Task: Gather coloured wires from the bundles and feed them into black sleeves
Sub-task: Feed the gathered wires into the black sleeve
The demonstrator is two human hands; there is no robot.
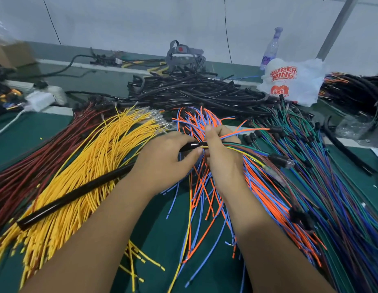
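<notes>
Over the green surface [162, 233], the left hand [162, 157] curls round a black sleeve [74, 195] that slants down-left across the yellow wire bundle [95, 166]. The right hand [221, 153] pinches a few coloured wires [247, 148] right at the sleeve's mouth, the two hands touching. Orange and blue wires [207, 199] lie beneath them, dark red wires [36, 157] far left, and a heap of black sleeves [192, 89] sits behind.
</notes>
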